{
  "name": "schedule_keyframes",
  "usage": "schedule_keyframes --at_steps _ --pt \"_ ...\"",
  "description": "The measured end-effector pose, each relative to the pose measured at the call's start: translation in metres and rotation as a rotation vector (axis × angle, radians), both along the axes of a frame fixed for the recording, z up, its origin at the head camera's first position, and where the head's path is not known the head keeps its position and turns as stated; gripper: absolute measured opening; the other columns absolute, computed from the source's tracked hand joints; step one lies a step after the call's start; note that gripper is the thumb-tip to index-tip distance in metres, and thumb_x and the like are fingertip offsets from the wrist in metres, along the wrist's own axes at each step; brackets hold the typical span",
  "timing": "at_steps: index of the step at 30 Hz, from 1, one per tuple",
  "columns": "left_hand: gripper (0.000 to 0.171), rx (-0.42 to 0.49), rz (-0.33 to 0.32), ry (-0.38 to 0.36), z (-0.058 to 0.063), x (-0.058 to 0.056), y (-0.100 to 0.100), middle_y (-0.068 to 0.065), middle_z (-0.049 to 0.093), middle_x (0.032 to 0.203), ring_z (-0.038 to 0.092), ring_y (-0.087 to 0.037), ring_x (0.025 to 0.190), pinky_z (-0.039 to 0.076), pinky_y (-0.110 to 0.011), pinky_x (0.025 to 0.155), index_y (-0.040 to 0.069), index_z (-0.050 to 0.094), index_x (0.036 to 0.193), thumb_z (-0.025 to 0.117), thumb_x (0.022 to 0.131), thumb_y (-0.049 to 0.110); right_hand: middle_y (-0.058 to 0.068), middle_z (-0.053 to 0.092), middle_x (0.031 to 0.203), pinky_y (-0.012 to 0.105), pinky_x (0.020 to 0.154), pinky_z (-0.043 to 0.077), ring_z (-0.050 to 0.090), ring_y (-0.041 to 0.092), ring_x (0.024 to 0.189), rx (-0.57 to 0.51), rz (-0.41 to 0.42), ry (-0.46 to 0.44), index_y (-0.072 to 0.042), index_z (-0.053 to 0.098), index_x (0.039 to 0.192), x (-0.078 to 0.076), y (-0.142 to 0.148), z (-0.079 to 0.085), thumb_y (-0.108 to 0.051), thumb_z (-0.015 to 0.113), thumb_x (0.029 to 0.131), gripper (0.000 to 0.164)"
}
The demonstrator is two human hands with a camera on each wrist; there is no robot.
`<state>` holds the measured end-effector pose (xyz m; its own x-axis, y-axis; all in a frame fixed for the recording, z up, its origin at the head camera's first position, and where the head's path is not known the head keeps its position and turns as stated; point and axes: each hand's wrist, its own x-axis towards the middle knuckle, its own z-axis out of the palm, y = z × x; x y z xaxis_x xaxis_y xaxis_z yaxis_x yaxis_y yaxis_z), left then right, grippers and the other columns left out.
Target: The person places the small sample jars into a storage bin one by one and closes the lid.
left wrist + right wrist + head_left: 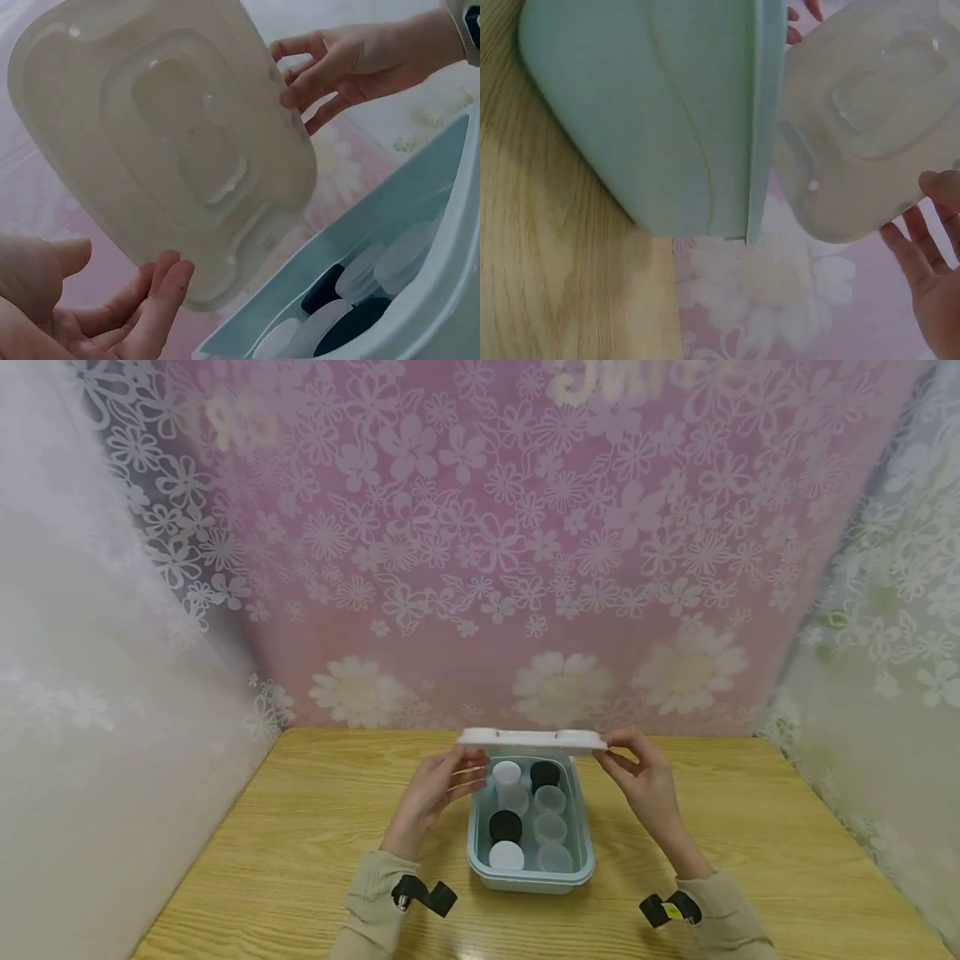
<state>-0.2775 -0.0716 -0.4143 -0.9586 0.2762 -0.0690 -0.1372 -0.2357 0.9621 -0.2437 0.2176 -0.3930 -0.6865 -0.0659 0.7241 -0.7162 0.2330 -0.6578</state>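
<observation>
A white, translucent plastic lid is raised and tilted over the far end of a pale blue-green food container. My right hand pinches the lid's right edge between thumb and fingers, as the right wrist view also shows. The left hand is beside the lid's left end, thumb spread away and fingers loosely bent, fingertips right at the lid's edge in the left wrist view. Inside the container stand two rows of small round pieces: white ones, black ones and several translucent ones.
The container stands on a light wood-grain table. Behind it hangs a pink flowered curtain, and pale flowered sheets enclose the sides. Black camera straps are on both wrists, over beige sleeves.
</observation>
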Motion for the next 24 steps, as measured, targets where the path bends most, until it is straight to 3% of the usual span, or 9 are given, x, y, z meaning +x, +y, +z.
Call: schedule_keyframes --at_steps 7,10,16,20,24 --pt "0.051 -0.077 0.016 0.0 0.0004 0.0012 0.003 -0.007 0.062 0.107 0.063 -0.011 0.089 0.054 -0.021 0.073 -0.002 0.056 0.122 0.057 0.09 0.037 0.027 0.053 0.098 0.025 0.091 0.049 0.055 0.027 0.104 -0.003 0.05 0.105 0.009 0.058 0.087 -0.0031 0.0015 -0.0035 0.023 0.059 0.075 0.019" --pt "0.045 -0.012 0.018 -0.018 0.0004 0.0021 0.005 -0.006 0.061 0.109 0.063 -0.01 0.091 0.054 -0.019 0.075 -0.003 0.054 0.123 0.056 0.092 0.029 0.028 0.052 0.097 0.026 0.091 0.049 0.056 0.025 0.107 -0.01 0.041 0.119 0.008 0.059 0.084 -0.0028 0.0006 -0.0032 0.025 0.06 0.073 0.021" --pt "0.042 0.103 0.049 -0.041 0.0024 0.003 0.0074 -0.004 0.063 0.104 0.062 -0.008 0.09 0.053 -0.017 0.076 -0.007 0.049 0.126 0.054 0.094 0.019 0.028 0.052 0.102 0.027 0.091 0.049 0.054 0.035 0.104 0.011 -0.017 0.12 0.008 0.061 0.085 -0.0004 -0.003 -0.0006 0.023 0.062 0.073 0.02" --pt "0.041 0.144 0.1 -0.046 0.0037 0.0015 0.0063 -0.003 0.064 0.099 0.063 -0.008 0.087 0.053 -0.017 0.075 -0.007 0.051 0.125 0.056 0.092 0.018 0.028 0.051 0.108 0.029 0.082 0.053 0.059 0.027 0.097 0.0 -0.015 -0.004 0.011 0.06 0.099 0.002 -0.0038 0.0001 0.016 0.06 0.08 0.02" --pt "0.041 0.153 0.125 -0.038 0.0026 0.0001 0.0035 -0.003 0.064 0.097 0.063 -0.007 0.085 0.054 -0.017 0.073 -0.007 0.05 0.126 0.055 0.093 0.017 0.024 0.051 0.116 0.031 0.074 0.056 0.064 0.017 0.087 -0.072 0.09 -0.313 0.008 0.05 0.123 0.0051 0.0007 -0.004 -0.001 0.053 0.092 0.033"
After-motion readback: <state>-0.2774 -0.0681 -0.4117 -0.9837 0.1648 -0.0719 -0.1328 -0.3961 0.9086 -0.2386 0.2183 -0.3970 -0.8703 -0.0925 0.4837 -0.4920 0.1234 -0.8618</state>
